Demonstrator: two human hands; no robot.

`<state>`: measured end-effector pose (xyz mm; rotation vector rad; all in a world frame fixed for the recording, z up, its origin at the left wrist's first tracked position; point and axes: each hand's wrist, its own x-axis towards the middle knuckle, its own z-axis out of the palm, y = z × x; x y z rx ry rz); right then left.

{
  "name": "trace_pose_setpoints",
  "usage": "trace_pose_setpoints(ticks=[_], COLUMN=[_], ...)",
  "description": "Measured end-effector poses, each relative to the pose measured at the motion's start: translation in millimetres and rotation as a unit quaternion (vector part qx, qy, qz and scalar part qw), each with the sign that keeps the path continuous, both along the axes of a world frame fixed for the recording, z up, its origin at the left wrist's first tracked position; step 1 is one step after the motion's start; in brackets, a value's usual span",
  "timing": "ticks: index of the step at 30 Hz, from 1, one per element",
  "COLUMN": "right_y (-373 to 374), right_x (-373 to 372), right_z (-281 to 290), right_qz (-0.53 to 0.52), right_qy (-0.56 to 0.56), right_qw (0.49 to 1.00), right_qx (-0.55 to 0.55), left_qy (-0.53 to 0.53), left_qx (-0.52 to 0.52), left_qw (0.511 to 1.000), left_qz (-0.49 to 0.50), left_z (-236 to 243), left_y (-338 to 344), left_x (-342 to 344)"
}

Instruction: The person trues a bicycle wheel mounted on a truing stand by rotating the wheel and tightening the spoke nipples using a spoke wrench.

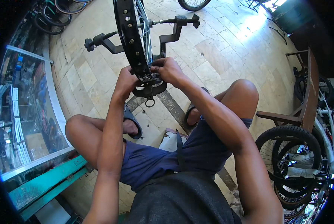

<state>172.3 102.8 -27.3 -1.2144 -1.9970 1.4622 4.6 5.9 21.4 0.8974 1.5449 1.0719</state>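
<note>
Dark shirt fabric (182, 198) lies nearest the camera, adjoining blue shorts (148, 162). My knees (244, 95) are spread to either side, presumably so that the black stand (170, 37) can sit just beyond my feet, within reach of both arms.

Location: the bare wheel rim (131, 37) is in the stand, directly ahead of me, its near edge between my hands. The stand's arms rise on both sides, each ending in a knobbed clamp. They appear to carry the axle (158, 22), which would leave my hands free of the wheel's weight.

Orientation: the rim stands on edge, drilled outer face toward me. Its long axis in view runs away from me, leaning slightly left at the far end. The axle lies crosswise, right end higher in view.

Grip state: the left grip (126, 83) is at the rim's left side, fingers curled; its degree of closure is hidden. The right grip (168, 71) is at the right side, near the spokes (146, 35), thumb and forefinger drawn close together. Whether either has hold of a small part, I cannot tell. Opposed placement probably steadies the rim.
</note>
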Motion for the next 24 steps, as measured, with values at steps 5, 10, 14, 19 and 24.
trace_pose_setpoints(ticks=[5,10,14,19,24], right_y=[-5,-9,-3,-9,-5], right_x=[-3,-4,1,-7,-7], right_z=[1,8,-1,3,11], right_qz=[-0.016,0.005,-0.007,0.008,0.037], right_qy=[0.044,0.000,0.077,0.045,-0.002], right_qw=[0.998,0.999,0.993,0.999,0.999], right_qx=[-0.051,-0.034,-0.086,-0.028,0.020], left_qy=[0.090,0.083,0.071,0.076,0.142], left_qx=[-0.001,0.028,0.063,0.024,0.044], left_qw=[0.996,0.996,0.995,0.997,0.989], left_qz=[0.015,0.002,0.024,0.007,-0.015], left_z=[0,-4,-8,-12,-8], left_y=[-6,-8,-8,-9,-7], left_x=[-3,-3,3,-6,-8])
